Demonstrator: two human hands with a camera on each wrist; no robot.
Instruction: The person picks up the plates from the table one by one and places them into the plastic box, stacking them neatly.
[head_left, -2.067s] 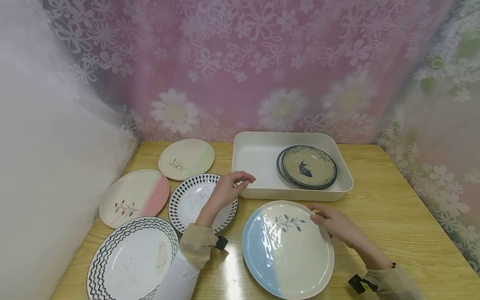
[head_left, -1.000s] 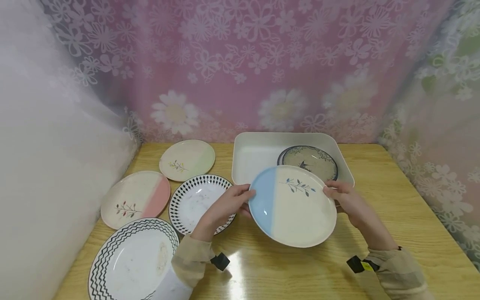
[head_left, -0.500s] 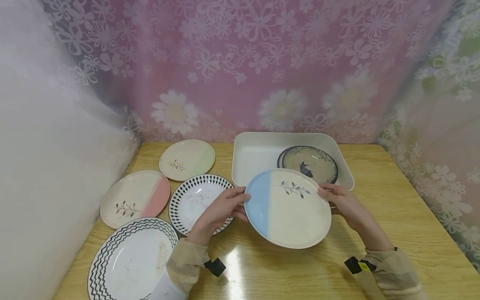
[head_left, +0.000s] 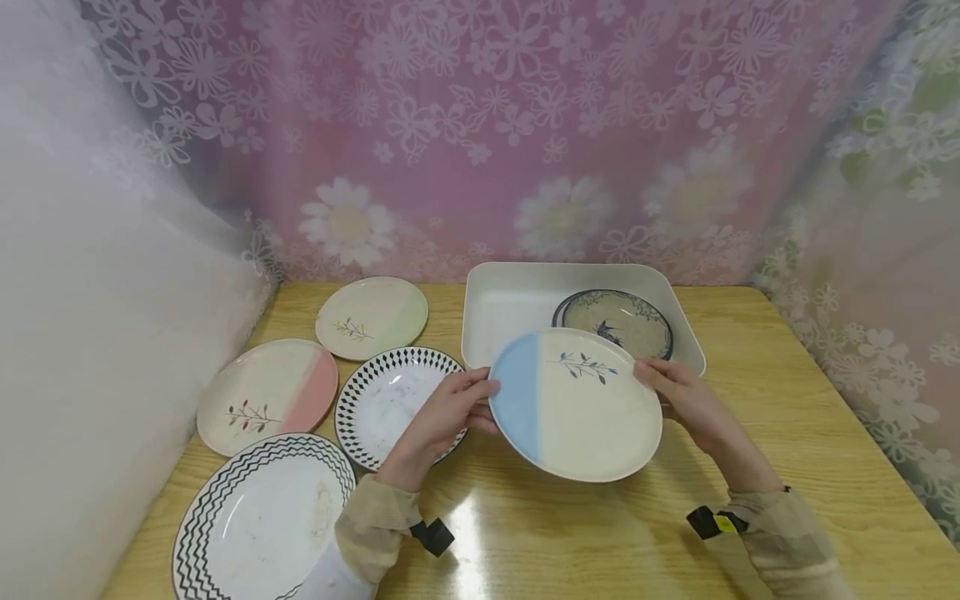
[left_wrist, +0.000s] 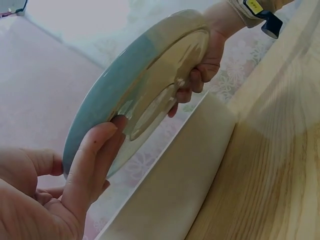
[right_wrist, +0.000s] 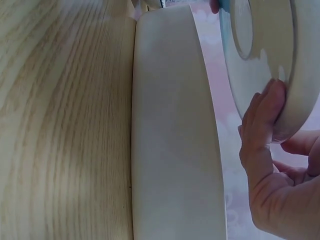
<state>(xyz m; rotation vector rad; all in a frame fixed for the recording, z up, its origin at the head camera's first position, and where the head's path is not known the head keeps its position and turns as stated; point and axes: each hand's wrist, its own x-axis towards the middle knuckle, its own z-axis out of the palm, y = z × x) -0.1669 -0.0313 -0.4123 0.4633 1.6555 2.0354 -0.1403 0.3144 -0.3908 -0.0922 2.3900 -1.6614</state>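
A round plate (head_left: pixel 592 417), cream with a blue band and a small leafy sprig, is held up above the table by both hands. My left hand (head_left: pixel 448 412) grips its blue rim, thumb on top and fingers beneath, as the left wrist view shows on the plate's underside (left_wrist: pixel 150 90). On the opposite rim my right hand (head_left: pixel 686 404) pinches the cream side the same way, its fingers (right_wrist: pixel 265 110) under the plate in the right wrist view. Behind it, the white bin (head_left: pixel 502 308) holds a stack of fish-patterned plates (head_left: pixel 630 321), partly hidden by the lifted plate.
To the left lie a green-edged plate (head_left: pixel 375 317), a pink-edged plate (head_left: pixel 266 392), a plate with a black diamond rim (head_left: pixel 390 400) and a large zigzag-rimmed plate (head_left: pixel 262 517). Wooden tabletop (head_left: pixel 570 550) extends in front; a floral curtain (head_left: pixel 525 150) hangs behind.
The blue-and-cream plate has been lifted off the table and tilted, moving toward the bin. My left hand has taken hold of its left rim. Lately it has risen only slightly.
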